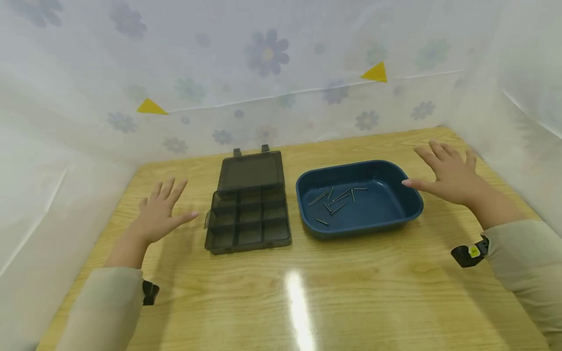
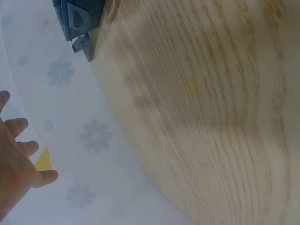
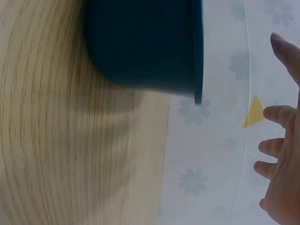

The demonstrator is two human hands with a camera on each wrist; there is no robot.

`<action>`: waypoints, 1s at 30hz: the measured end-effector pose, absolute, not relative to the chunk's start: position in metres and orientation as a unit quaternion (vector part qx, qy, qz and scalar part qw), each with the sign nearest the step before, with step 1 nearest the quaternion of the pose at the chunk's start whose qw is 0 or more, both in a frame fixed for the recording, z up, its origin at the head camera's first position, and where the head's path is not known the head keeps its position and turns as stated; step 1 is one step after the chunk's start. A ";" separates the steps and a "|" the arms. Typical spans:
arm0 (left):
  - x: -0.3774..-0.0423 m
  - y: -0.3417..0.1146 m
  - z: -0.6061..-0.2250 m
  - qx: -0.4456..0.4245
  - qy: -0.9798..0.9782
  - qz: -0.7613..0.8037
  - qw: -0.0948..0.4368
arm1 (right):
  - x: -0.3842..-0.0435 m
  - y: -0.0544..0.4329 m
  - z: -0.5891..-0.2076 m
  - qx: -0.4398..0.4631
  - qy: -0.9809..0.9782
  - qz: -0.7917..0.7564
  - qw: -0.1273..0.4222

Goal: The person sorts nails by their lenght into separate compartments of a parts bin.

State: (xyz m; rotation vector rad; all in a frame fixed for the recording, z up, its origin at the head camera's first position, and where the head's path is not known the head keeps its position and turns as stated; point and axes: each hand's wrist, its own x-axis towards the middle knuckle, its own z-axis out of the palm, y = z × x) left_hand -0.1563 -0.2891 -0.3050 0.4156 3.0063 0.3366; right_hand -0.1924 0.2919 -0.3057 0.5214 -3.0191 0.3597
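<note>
My left hand [image 1: 157, 217] is held above the table with its fingers spread, just left of a dark translucent compartment box [image 1: 249, 225]. The box's lid [image 1: 251, 171] is swung back, and its small compartments hold nothing visible. A dark blue basin [image 1: 360, 225] stands to the right of the box, with several thin metal nails [image 1: 339, 196] scattered in it, mostly toward its left side. Over the basin's right end, my right hand [image 1: 454, 178] hovers with fingers apart, its thumb overlapping the rim in the head view. Neither hand holds anything.
The wooden table [image 1: 246, 297] meets a white flowered curtain [image 1: 268, 97] at the back, and white sheeting hangs at both sides. Two yellow triangles [image 1: 375, 72] mark the curtain. Dark wrist cameras [image 1: 470, 254] jut from both sleeves.
</note>
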 end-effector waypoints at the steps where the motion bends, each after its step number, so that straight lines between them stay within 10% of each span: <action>1: -0.156 -0.288 -0.306 0.139 0.983 0.110 0.044 | -0.192 0.290 -0.306 0.172 -0.978 0.119 0.028; 30: -0.157 -0.274 -0.332 0.173 0.972 0.148 0.059 | -0.195 0.238 -0.322 0.250 -0.954 0.162 0.021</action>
